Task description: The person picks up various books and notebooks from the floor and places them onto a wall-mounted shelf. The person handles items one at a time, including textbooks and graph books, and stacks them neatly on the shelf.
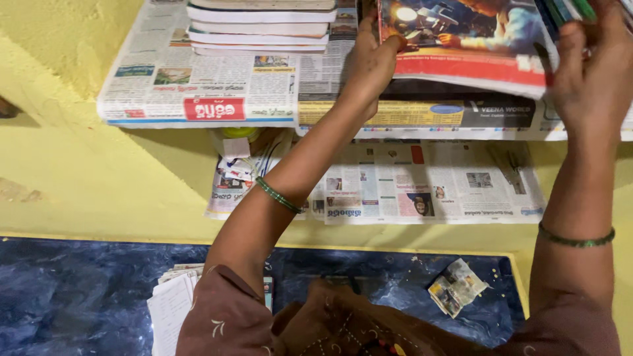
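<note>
Where yellow walls meet a blue marbled floor (79, 296), I log a newspaper-lined upper shelf (198, 86) at hand height. Item: glossy red-banded picture book (468, 39), lying flat, long axis running from one hand to the other. My left hand (372, 62) grasps its near-left corner; my right hand (593, 66) grips its right edge. Stacked white books (260, 26) sit left of the left hand. Crumpled newspaper scrap (456, 287) lies far below the right hand.
</note>
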